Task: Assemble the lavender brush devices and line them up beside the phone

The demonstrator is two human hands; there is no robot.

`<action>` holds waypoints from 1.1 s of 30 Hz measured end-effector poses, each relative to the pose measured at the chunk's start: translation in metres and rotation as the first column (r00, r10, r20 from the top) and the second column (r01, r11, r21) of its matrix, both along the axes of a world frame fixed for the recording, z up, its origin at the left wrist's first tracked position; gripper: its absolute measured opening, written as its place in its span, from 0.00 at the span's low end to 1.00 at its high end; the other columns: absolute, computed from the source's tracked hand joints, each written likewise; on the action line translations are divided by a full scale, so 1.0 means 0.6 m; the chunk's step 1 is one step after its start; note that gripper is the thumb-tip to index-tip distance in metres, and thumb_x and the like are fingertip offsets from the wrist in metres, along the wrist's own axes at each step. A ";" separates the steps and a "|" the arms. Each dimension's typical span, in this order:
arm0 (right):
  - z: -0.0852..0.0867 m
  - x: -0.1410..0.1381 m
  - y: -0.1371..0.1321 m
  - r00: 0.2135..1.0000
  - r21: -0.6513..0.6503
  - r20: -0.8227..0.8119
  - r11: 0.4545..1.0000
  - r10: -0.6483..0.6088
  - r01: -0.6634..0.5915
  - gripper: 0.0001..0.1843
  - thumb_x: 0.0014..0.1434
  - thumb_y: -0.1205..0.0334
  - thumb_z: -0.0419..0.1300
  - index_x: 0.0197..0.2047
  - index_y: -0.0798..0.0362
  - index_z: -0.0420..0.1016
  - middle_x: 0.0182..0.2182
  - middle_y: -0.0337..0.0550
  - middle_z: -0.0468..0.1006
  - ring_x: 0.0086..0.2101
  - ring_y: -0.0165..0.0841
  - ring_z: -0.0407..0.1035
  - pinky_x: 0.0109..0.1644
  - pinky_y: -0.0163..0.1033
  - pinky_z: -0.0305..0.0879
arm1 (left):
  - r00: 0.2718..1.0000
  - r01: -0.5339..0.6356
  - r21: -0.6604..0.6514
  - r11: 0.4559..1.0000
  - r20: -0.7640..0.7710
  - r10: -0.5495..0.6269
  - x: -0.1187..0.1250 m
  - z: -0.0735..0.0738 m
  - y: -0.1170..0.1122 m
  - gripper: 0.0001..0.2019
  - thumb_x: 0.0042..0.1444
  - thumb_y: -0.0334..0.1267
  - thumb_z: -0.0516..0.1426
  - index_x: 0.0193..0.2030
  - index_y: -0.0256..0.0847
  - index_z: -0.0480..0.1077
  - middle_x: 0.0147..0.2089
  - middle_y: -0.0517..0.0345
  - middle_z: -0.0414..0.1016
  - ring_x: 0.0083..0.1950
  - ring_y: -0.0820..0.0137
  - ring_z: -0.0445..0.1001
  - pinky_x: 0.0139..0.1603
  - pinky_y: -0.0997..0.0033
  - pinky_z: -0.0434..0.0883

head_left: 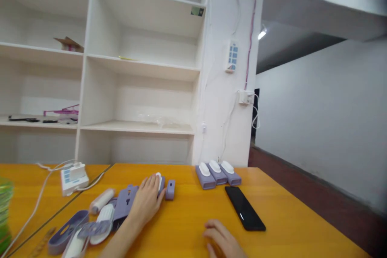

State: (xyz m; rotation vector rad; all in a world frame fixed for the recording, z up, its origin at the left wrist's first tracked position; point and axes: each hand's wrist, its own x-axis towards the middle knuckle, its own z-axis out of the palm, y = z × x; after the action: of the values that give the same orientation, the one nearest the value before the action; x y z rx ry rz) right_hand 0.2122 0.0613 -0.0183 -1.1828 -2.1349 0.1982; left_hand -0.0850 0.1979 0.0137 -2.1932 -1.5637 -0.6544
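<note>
My left hand [147, 201] reaches across the wooden table with its fingers closed over a purple plastic housing with a white top [159, 179]. Just right of its thumb stands a small purple end piece [170, 190]. A flat purple panel with cut-outs [124, 201] lies to the left of that hand. Near the front edge of the view, my right hand [223, 238] hovers with loosely bent fingers, somewhat blurred, and nothing shows in it. Closest to it is a black smartphone [244, 208] lying on the table.
Three purple housings with white tops [215, 174] sit side by side at the back. At left lie an oval purple shell [68, 231], a white oval part [103, 223], a whitish cylinder [102, 200] and a power strip [74, 178] with its cable. White shelves [142, 127] rise behind.
</note>
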 end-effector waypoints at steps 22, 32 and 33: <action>0.015 -0.055 0.189 0.787 0.204 0.142 0.796 -0.601 0.570 0.28 0.66 0.64 0.50 0.68 0.58 0.61 0.65 0.64 0.62 0.64 0.52 0.56 0.64 0.57 0.56 | 0.845 0.524 -0.118 0.844 -0.052 -0.532 0.095 -0.025 -0.203 0.25 0.56 0.27 0.55 0.60 0.47 0.66 0.73 0.45 0.59 0.66 0.51 0.68 0.65 0.49 0.69; 0.030 -0.030 0.158 0.806 0.195 0.208 0.831 -0.554 0.521 0.25 0.64 0.60 0.55 0.63 0.52 0.68 0.63 0.57 0.67 0.64 0.51 0.58 0.62 0.52 0.58 | 0.817 0.540 -0.109 0.835 0.305 -0.489 0.084 -0.057 -0.195 0.24 0.61 0.31 0.52 0.64 0.52 0.63 0.75 0.51 0.55 0.71 0.56 0.62 0.71 0.52 0.63; 0.029 -0.030 0.137 0.812 0.194 0.207 0.836 -0.546 0.513 0.25 0.65 0.59 0.55 0.63 0.53 0.68 0.62 0.58 0.68 0.63 0.51 0.58 0.62 0.51 0.59 | 0.818 0.538 -0.107 0.836 0.307 -0.487 0.085 -0.059 -0.198 0.24 0.61 0.31 0.52 0.64 0.51 0.62 0.75 0.51 0.54 0.71 0.56 0.61 0.71 0.51 0.63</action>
State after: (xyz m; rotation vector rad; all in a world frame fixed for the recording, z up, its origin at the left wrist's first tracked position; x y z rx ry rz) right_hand 0.1943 0.1436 -0.0010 -1.7478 -1.8892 -0.3599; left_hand -0.0341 0.0794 -0.0215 -2.8104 -1.1674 -1.0367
